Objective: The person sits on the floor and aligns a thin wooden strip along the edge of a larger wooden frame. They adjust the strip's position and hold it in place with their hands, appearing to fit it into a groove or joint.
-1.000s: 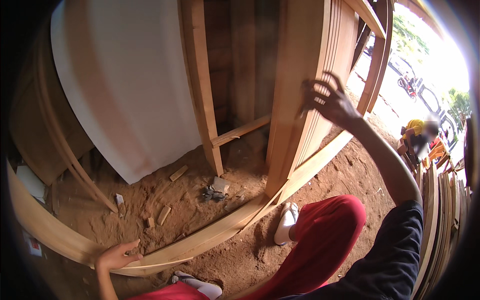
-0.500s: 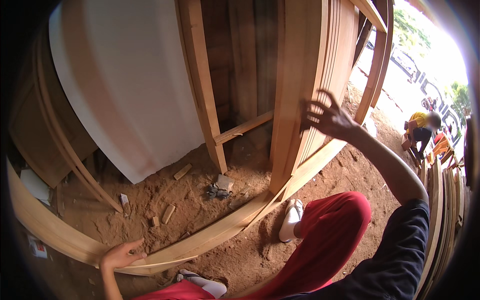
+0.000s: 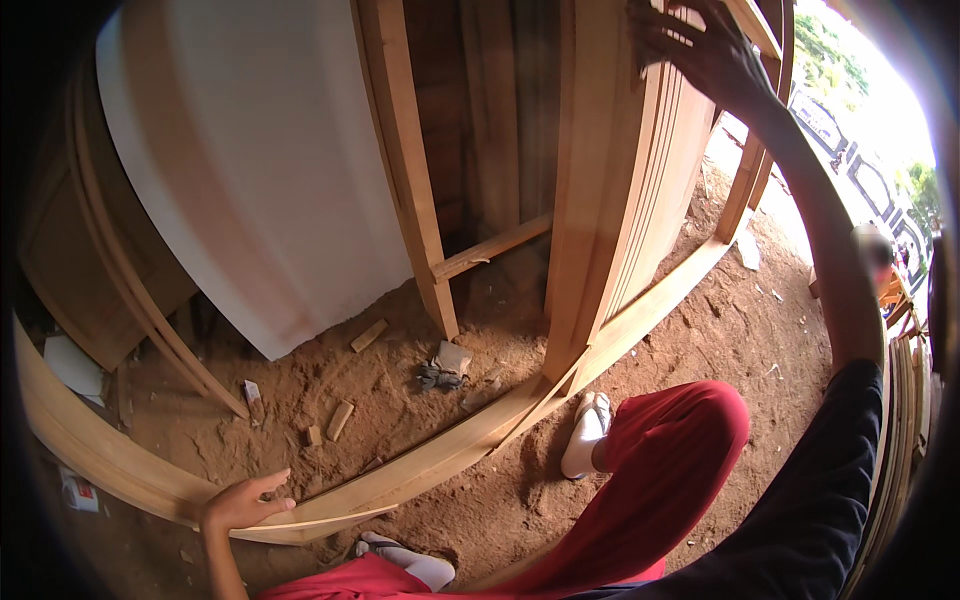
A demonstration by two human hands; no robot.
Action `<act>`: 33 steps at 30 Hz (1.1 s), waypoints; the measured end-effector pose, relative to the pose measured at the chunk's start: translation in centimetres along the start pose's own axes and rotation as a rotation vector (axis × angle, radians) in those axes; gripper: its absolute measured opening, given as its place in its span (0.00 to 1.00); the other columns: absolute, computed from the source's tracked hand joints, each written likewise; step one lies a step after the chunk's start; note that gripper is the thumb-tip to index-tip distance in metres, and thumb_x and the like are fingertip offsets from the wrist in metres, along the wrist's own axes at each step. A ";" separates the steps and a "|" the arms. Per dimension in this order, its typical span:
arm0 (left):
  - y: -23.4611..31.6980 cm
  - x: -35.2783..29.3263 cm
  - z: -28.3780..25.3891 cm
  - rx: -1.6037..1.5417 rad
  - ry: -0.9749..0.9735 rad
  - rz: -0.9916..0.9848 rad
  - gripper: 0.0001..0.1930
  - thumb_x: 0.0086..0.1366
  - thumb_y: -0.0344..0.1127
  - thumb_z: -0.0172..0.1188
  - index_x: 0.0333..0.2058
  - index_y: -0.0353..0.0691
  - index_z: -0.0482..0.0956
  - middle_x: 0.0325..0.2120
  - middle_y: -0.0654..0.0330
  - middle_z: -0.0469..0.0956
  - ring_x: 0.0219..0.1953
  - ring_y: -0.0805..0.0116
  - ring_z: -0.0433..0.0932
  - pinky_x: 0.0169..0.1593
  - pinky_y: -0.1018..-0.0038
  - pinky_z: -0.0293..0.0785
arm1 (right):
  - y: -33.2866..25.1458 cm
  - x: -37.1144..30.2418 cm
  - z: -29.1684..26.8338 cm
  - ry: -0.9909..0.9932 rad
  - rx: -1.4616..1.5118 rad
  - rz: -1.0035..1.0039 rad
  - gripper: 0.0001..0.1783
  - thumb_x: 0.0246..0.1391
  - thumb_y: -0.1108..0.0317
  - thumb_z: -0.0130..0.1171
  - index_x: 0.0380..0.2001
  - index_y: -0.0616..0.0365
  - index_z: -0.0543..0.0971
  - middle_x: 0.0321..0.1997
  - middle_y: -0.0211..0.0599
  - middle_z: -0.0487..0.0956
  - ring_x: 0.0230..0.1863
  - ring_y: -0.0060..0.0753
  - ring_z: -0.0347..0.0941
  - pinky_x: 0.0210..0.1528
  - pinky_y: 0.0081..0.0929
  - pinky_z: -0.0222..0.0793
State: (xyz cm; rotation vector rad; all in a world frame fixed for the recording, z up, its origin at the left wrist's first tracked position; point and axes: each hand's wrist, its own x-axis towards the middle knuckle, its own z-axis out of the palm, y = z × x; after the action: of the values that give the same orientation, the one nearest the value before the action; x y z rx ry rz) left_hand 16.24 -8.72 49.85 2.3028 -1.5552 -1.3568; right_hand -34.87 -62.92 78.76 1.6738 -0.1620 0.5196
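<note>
Upright grooved light-brown wooden board [image 3: 600, 200] could tip if pushed sideways. Right hand [image 3: 708, 52] spreads its fingers over its edge; left hand [image 3: 246, 506], fingers open, rests on a long pale wooden plank [image 3: 410, 480].

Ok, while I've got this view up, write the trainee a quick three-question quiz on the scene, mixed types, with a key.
1. Multiple choice: which is the right hand nearest?
A) the white panel
B) the upright wooden boards
C) a sandal on the person's foot

2. True or false: the person's trousers are blue.

3. Fill in the blank: the left hand is at the long, low beam, which is made of ____.

Key:
1. B
2. False; the trousers are red.
3. wood
</note>
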 end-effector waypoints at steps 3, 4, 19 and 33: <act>0.2 0.5 0.2 0.009 -0.007 0.006 0.41 0.70 0.56 0.66 0.72 0.36 0.65 0.67 0.46 0.74 0.63 0.51 0.79 0.66 0.63 0.72 | 0.2 -1.3 1.0 -0.042 0.075 0.082 0.18 0.52 0.67 0.68 0.48 0.38 0.88 0.62 0.21 0.81 0.68 0.41 0.70 0.68 0.47 0.71; 0.0 1.3 0.7 -0.003 -0.017 0.022 0.41 0.70 0.56 0.66 0.72 0.36 0.65 0.67 0.46 0.74 0.63 0.51 0.79 0.66 0.63 0.73 | -0.9 -0.7 0.0 0.100 0.139 -0.032 0.13 0.51 0.67 0.64 0.40 0.35 0.87 0.58 0.17 0.82 0.65 0.31 0.73 0.72 0.46 0.65; -1.2 -0.2 0.3 -0.015 0.032 0.047 0.42 0.70 0.58 0.66 0.71 0.32 0.67 0.65 0.40 0.74 0.68 0.52 0.75 0.68 0.65 0.70 | -29.7 -15.8 -2.5 -0.236 0.267 -0.685 0.09 0.59 0.59 0.59 0.41 0.47 0.81 0.47 0.27 0.80 0.61 0.35 0.72 0.75 0.60 0.56; -2.0 0.4 0.6 0.022 0.017 0.041 0.44 0.68 0.63 0.64 0.71 0.35 0.67 0.65 0.41 0.74 0.67 0.49 0.75 0.69 0.65 0.69 | -14.2 -6.0 -2.0 -0.205 0.518 -0.404 0.14 0.53 0.58 0.67 0.45 0.38 0.84 0.52 0.14 0.84 0.70 0.28 0.70 0.81 0.57 0.49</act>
State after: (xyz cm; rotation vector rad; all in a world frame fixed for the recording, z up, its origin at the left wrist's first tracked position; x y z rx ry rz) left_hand 17.27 -7.80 48.27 2.2758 -1.6104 -1.3141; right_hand -35.10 -59.63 63.53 2.1954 0.1783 0.0798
